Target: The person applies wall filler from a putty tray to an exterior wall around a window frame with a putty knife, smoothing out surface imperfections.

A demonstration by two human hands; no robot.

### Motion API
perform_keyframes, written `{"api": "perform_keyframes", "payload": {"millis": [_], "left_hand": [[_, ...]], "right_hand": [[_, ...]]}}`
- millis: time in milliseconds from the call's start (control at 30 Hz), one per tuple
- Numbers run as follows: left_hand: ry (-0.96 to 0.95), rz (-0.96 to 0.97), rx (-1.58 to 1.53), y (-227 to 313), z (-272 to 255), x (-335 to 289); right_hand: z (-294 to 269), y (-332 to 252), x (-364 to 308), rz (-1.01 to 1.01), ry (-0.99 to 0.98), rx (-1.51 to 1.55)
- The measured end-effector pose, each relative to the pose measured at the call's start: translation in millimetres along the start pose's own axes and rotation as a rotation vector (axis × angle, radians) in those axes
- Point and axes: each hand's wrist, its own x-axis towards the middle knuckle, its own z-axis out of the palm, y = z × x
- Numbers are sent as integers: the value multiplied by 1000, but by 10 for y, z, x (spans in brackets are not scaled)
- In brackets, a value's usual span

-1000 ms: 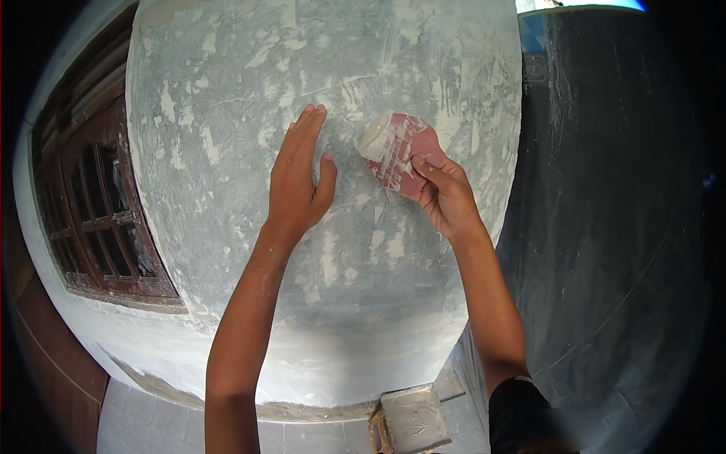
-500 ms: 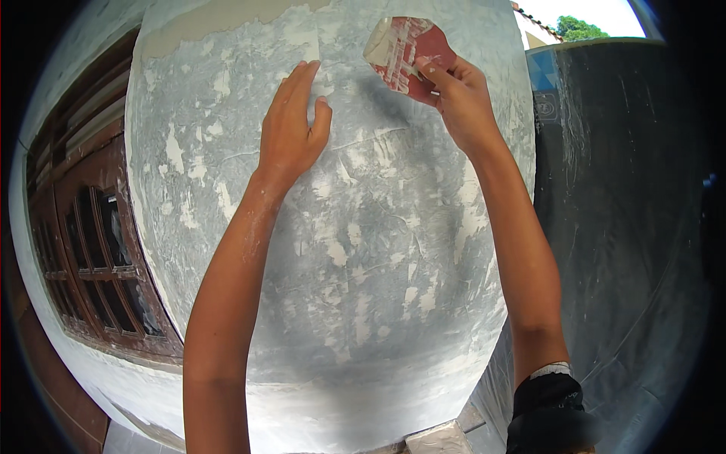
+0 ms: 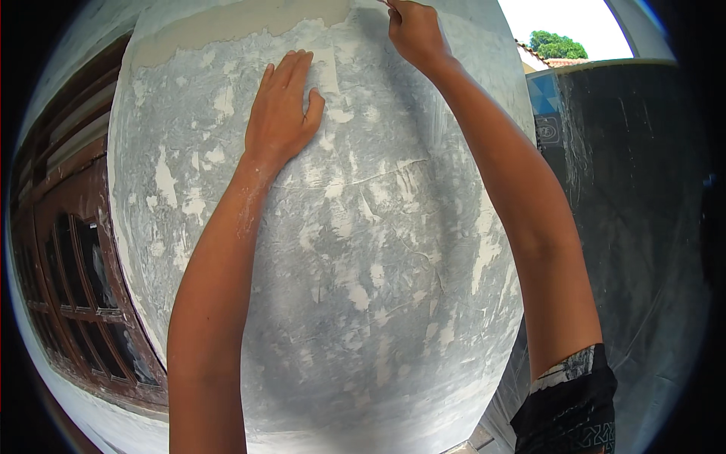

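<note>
In front of me stands a wall (image 3: 355, 250), patchy grey and white, with scraped and smeared putty marks. My left hand (image 3: 283, 106) lies against its upper part, empty, fingers stretched upward and thumb apart. Higher and to the right, my right hand (image 3: 420, 34) is closed at the top edge of the view. It grips a flat reddish piece smeared with pale putty. Only a sliver of that piece shows now; the rest is cut off by the frame, so whether it touches the wall I cannot tell.
On the left is a brown wooden window (image 3: 83, 287) with slats above it. A dark sheet-like panel (image 3: 628, 212) stands on the right. Beige plaster (image 3: 219, 34) covers the wall's upper left. A green tree (image 3: 556, 44) and roof tiles show beyond.
My right hand has moved up and slightly left with the reddish piece, which has mostly left the view. My left hand stays raised at the wall. The view has shifted slightly.
</note>
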Motion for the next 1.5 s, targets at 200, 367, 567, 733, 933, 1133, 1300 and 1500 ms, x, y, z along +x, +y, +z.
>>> {"api": "perform_keyframes", "payload": {"millis": [200,367,567,733,933,1133,1300,1500], "left_hand": [[1,-48,-39,41,-29,14],[7,-46,-34,51,-6,19],[39,-55,-58,22,-2,-2],[18,-68,-19,-18,-18,-16],[18,-91,-18,59,20,18],[20,-89,-20,-3,4,-8],[21,-95,-9,13,-14,-23],[32,-88,-31,25,89,-19]], "right_hand": [[276,-2,96,-86,-58,9],[416,21,93,-15,-116,-37],[336,-137,-193,-99,-138,-106],[166,-354,-334,-195,-192,-261],[270,-12,295,-179,-92,-319],[269,-309,-35,-379,-257,-199],[61,-470,-33,-226,-183,-269],[269,36,297,-3,-330,-282]]}}
